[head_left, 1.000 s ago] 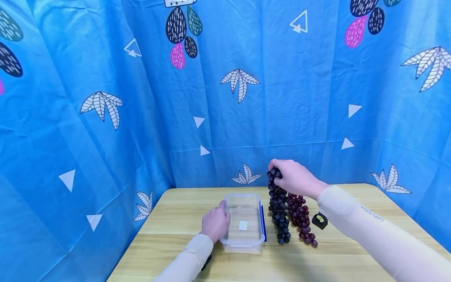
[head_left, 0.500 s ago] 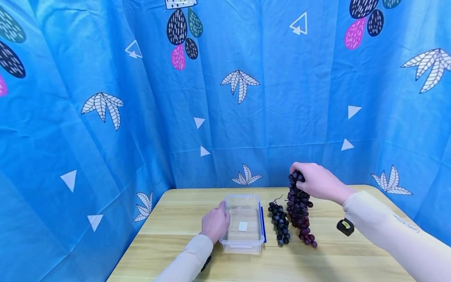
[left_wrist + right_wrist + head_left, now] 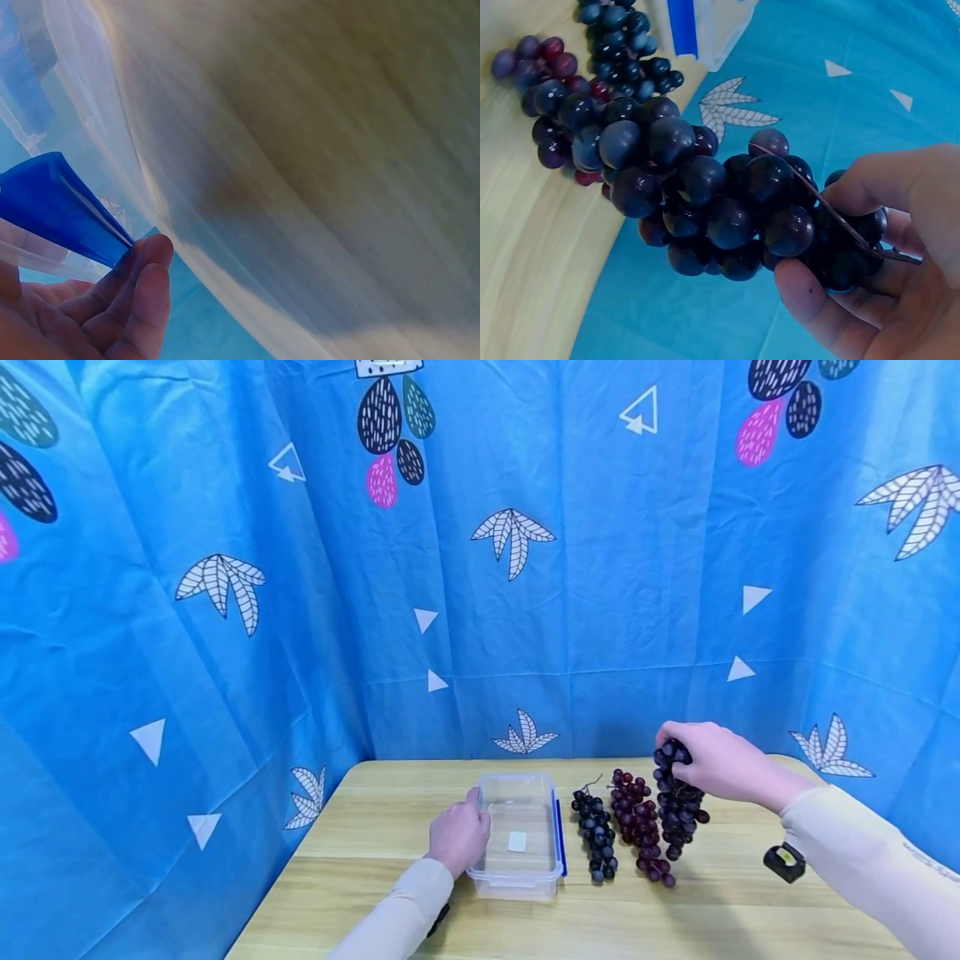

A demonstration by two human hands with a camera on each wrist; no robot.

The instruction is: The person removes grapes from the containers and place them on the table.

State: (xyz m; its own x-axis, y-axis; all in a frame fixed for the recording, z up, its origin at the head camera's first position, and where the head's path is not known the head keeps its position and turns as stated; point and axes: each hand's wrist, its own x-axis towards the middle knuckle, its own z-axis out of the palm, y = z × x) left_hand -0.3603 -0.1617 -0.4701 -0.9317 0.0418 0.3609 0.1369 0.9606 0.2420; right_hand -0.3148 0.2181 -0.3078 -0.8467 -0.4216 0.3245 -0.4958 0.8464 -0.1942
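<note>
My right hand [image 3: 720, 766] holds a bunch of dark purple grapes [image 3: 677, 806] by its stem end. The bunch hangs down over the right part of the table. In the right wrist view, thumb and fingers pinch the top of this bunch [image 3: 705, 187], with a thin brown stem showing. To its left lie a bunch of red grapes [image 3: 637, 818] and a bunch of black grapes [image 3: 596, 839]. My left hand [image 3: 459, 832] grips the left side of a clear plastic container [image 3: 517, 877]. In the left wrist view, its fingers are at a blue latch flap [image 3: 67, 214].
The light wooden table [image 3: 360, 827] has rounded far corners. A blue patterned curtain [image 3: 480, 610] hangs behind it and at both sides. Another blue latch flap [image 3: 561, 839] hangs along the container's right side, near the black grapes. A white label [image 3: 517, 841] is visible in the container.
My right hand has moved right with the dark purple bunch, from above the black grapes, past the red ones, and slightly lower. The left hand and container have stayed put.
</note>
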